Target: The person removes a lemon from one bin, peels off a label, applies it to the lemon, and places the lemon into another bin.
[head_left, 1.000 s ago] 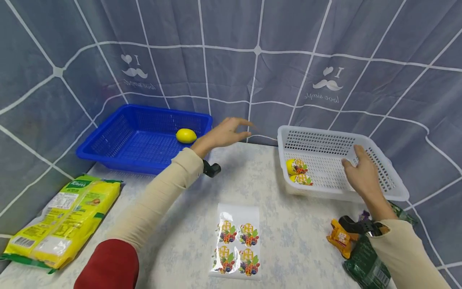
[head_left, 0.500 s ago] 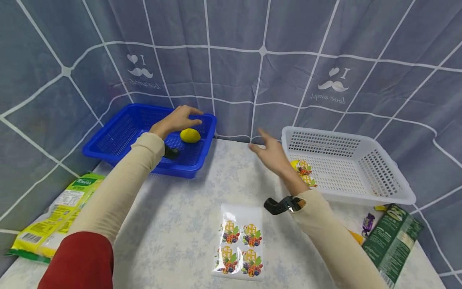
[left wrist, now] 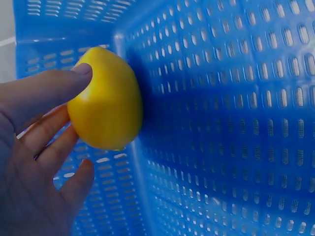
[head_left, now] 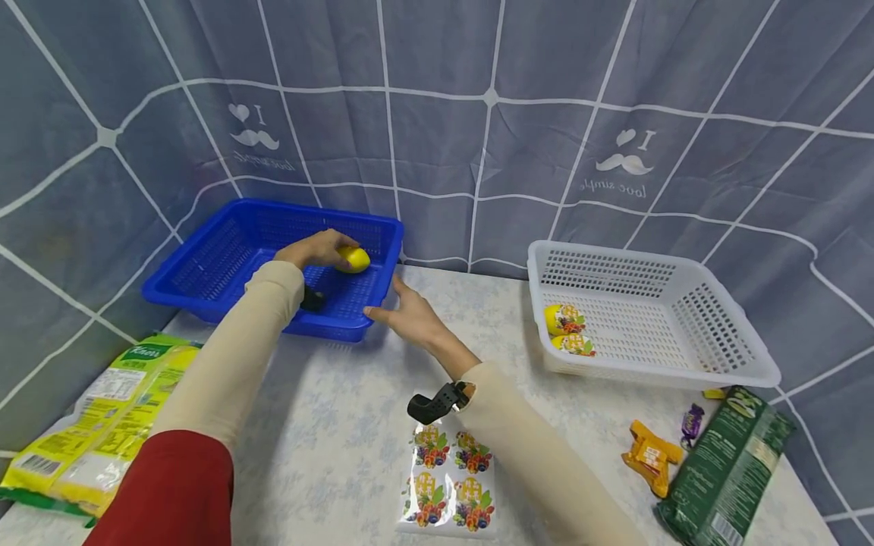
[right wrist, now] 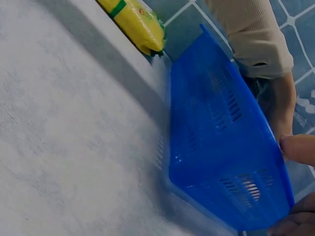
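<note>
In the head view, my left hand (head_left: 315, 250) reaches into the blue basket (head_left: 310, 326) and holds a yellow lemon (head_left: 357, 260). The left wrist view shows the thumb on one side of the lemon (left wrist: 108, 98), with fingers partly hidden behind it. My right hand (head_left: 416, 315) is at the basket's near right corner, thumb and fingers extended. Seen from the right wrist, its thumb (right wrist: 299, 149) touches the basket's rim and the other fingers lie near the corner. A sheet of fruit stickers (head_left: 451, 485) lies on the table, partly under the right forearm.
A white basket (head_left: 655, 375) on the right contains two lemons (head_left: 563, 320) bearing fruit stickers. Beside it lie a green packet (head_left: 727, 462), an orange wrapped snack (head_left: 652, 457) and a purple candy (head_left: 692, 425). A yellow Knorr bag (head_left: 102, 425) lies at left. Curtain surrounds the table.
My left hand has moved left and down into the blue basket and taken hold of the lemon. My right hand has travelled left from the white basket to the blue basket's corner.
</note>
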`<state>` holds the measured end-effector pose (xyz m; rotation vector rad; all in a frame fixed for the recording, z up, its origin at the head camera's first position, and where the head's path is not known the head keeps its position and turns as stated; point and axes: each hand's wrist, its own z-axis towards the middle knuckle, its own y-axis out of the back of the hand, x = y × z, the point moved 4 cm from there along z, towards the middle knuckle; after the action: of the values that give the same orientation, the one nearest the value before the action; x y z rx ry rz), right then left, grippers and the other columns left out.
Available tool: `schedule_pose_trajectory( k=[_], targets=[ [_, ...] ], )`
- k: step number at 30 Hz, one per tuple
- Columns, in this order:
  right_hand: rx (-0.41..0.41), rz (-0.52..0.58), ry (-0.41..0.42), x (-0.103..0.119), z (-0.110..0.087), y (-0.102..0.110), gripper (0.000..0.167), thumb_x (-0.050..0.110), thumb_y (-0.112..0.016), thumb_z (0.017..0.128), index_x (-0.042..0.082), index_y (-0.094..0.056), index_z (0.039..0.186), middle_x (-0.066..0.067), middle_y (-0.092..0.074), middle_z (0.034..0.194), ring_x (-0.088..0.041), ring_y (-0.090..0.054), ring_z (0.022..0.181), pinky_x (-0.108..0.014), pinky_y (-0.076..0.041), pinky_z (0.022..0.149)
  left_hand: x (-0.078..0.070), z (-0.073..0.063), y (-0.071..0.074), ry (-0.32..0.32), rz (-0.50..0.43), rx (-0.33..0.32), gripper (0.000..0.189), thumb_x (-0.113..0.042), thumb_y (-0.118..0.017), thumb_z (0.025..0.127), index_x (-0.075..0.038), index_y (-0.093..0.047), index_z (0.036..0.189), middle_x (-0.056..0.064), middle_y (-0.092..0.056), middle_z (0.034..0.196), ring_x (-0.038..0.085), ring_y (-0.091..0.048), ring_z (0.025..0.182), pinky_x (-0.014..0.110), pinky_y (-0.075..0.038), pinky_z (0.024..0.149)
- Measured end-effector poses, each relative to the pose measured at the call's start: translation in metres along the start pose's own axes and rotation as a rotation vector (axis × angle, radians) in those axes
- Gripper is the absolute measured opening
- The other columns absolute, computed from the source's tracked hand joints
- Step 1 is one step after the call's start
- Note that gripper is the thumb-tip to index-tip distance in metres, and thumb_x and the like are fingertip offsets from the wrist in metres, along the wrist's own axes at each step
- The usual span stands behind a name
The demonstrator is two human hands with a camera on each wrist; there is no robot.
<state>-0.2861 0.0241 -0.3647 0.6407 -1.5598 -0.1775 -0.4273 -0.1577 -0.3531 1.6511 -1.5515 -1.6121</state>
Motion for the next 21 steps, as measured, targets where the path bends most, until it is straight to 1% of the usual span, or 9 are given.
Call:
schedule_pose_trajectory(
  k=[2,4,7,8,12,14,17,21],
  targets=[
    [0.013,0.006,0.008,0.0,0.0,-0.003,0.087,0.037,-0.066,0.094,0.012,-0.013,0.158,-0.007,-0.021,0.161,-0.025,-0.021,0.147,-0.045,-0.023,0.117,0.003,0.002,-0.001,0.018,-0.01,0.006,0.056,-0.008,-0.062,0.096,0.003,-0.041,0.146,0.031,-0.038,0.146,0.046,-0.035,0.134,0.06,-0.026,0.112],
    [0.02,0.01,0.008,0.0,0.0,-0.003,0.088,0.037,-0.066,0.094,0.011,-0.012,0.158,-0.007,-0.019,0.162,-0.024,-0.02,0.147,-0.044,-0.023,0.117,0.005,0.003,-0.003,0.02,-0.007,0.012,0.057,-0.006,-0.062,0.095,0.002,-0.04,0.147,0.032,-0.036,0.147,0.047,-0.034,0.134,0.061,-0.025,0.112],
    [0.02,0.019,0.0,0.0,0.0,-0.003,0.088,0.036,-0.066,0.094,0.01,-0.012,0.158,-0.008,-0.019,0.162,-0.024,-0.02,0.147,-0.043,-0.022,0.118,0.004,0.005,-0.004,0.022,-0.002,0.025,0.059,-0.002,-0.062,0.094,0.001,-0.038,0.148,0.032,-0.033,0.148,0.047,-0.032,0.136,0.062,-0.024,0.112],
    [0.02,0.023,-0.001,0.0,0.0,-0.002,0.088,0.036,-0.066,0.094,0.009,-0.011,0.158,-0.009,-0.019,0.162,-0.024,-0.02,0.147,-0.043,-0.022,0.118,0.004,0.005,-0.003,0.032,-0.004,0.033,0.061,-0.001,-0.062,0.093,0.0,-0.038,0.149,0.032,-0.032,0.149,0.047,-0.031,0.136,0.062,-0.023,0.112],
    [0.028,0.044,-0.013,-0.001,0.0,-0.003,0.088,0.034,-0.067,0.094,0.009,-0.011,0.158,-0.01,-0.019,0.162,-0.024,-0.02,0.147,-0.044,-0.023,0.117,0.006,0.004,-0.006,0.075,0.02,0.094,0.067,-0.001,-0.065,0.091,-0.002,-0.034,0.151,0.031,-0.031,0.149,0.048,-0.032,0.134,0.064,-0.023,0.111],
    [0.035,0.053,-0.018,-0.002,-0.001,-0.004,0.089,0.034,-0.067,0.094,0.009,-0.011,0.158,-0.01,-0.019,0.162,-0.025,-0.02,0.147,-0.045,-0.023,0.117,0.009,0.004,-0.008,0.092,0.03,0.121,0.069,-0.004,-0.067,0.091,-0.004,-0.034,0.151,0.031,-0.034,0.148,0.047,-0.036,0.132,0.064,-0.024,0.111],
    [0.038,0.057,-0.015,-0.002,-0.001,-0.005,0.089,0.034,-0.067,0.094,0.007,-0.012,0.158,-0.011,-0.019,0.162,-0.025,-0.021,0.147,-0.045,-0.023,0.117,0.011,0.003,-0.01,0.085,0.034,0.138,0.07,-0.008,-0.069,0.091,-0.004,-0.034,0.151,0.03,-0.039,0.145,0.044,-0.041,0.128,0.061,-0.027,0.11],
    [0.029,0.048,-0.005,-0.001,-0.002,-0.003,0.089,0.036,-0.067,0.093,0.008,-0.013,0.158,-0.01,-0.02,0.161,-0.025,-0.021,0.147,-0.043,-0.023,0.117,0.012,0.0,-0.007,0.045,0.042,0.128,0.067,-0.009,-0.069,0.092,-0.001,-0.036,0.15,0.029,-0.04,0.145,0.043,-0.042,0.126,0.06,-0.03,0.109]
  ],
)
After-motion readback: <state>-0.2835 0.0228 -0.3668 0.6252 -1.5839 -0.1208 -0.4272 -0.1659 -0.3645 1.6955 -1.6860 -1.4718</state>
